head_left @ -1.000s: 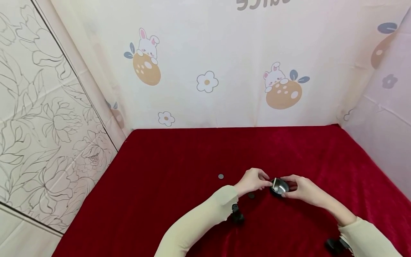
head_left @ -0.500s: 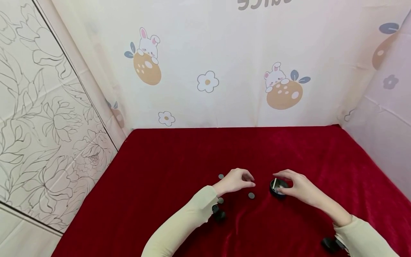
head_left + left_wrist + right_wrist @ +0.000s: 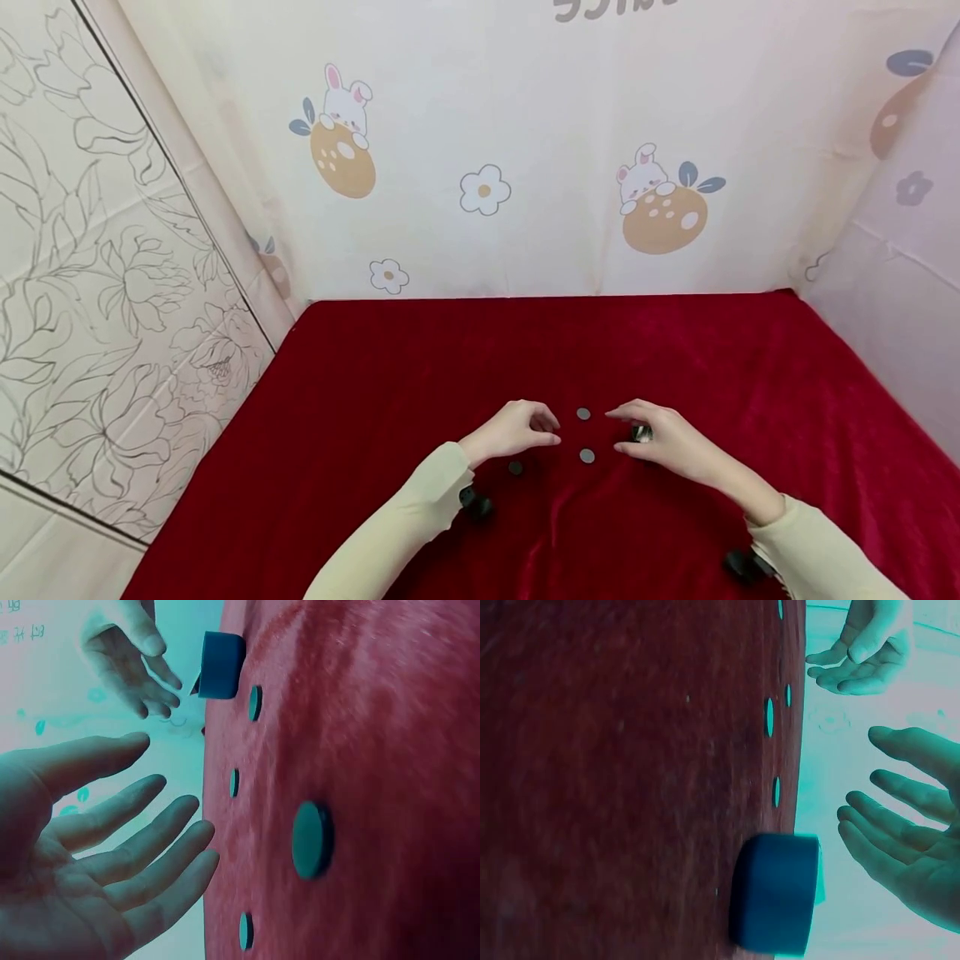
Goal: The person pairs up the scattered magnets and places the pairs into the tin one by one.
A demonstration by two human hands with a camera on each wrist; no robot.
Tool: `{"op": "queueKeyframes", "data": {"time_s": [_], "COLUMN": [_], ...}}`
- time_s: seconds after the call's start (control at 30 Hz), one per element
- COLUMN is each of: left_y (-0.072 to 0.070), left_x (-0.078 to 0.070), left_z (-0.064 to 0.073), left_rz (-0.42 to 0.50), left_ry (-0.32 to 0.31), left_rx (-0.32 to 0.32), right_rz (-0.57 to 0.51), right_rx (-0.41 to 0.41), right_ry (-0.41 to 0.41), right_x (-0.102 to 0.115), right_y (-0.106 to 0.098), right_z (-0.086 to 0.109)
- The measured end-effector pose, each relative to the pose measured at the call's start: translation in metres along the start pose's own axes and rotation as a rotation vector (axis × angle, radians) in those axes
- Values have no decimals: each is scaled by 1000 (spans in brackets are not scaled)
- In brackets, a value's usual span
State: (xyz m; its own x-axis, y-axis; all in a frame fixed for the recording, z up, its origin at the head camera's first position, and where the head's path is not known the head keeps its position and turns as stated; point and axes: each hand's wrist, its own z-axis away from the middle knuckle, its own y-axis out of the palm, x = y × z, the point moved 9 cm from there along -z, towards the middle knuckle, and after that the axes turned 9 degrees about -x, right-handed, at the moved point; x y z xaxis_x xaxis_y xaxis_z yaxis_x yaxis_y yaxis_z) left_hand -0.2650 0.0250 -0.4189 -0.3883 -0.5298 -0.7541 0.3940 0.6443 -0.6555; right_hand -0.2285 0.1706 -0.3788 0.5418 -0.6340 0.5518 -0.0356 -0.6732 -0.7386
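My left hand (image 3: 516,431) hovers over the red cloth, fingers relaxed and holding nothing. In the left wrist view its fingers (image 3: 161,832) are spread, apart from the discs. My right hand (image 3: 671,440) is held above a small dark round bowl (image 3: 776,892), thumb and fingers parted and free of it. From the head view the right hand hides most of the bowl; something pale shows inside. Between the hands lie two flat grey discs, a farther disc (image 3: 583,413) and a nearer disc (image 3: 587,456). Another disc (image 3: 515,468) lies beside the left wrist.
Red velvet-like cloth (image 3: 420,358) covers the table. A pale curtain printed with rabbits (image 3: 555,167) hangs along the back edge, and more curtain stands on both sides. Black wrist cameras (image 3: 475,504) hang under both forearms, close to the cloth.
My left hand has moved left, away from the bowl, uncovering two discs and now covering one farther left. The right hand has let go of the bowl's rim and shifted slightly left over it.
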Motion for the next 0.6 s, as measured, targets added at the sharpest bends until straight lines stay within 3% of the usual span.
{"op": "queueKeyframes", "data": {"time_s": [0.27, 0.6], "left_y": [-10, -14], "left_x": [14, 24], "left_z": [17, 30], "left_rz": [-42, -109], "left_ry": [3, 14], "left_rx": [19, 74], "right_rz": [-142, -205], "right_rx": [152, 280], "right_ry": [35, 88], "right_x": [4, 2], "right_y": [25, 47], "right_z": [-4, -5]}}
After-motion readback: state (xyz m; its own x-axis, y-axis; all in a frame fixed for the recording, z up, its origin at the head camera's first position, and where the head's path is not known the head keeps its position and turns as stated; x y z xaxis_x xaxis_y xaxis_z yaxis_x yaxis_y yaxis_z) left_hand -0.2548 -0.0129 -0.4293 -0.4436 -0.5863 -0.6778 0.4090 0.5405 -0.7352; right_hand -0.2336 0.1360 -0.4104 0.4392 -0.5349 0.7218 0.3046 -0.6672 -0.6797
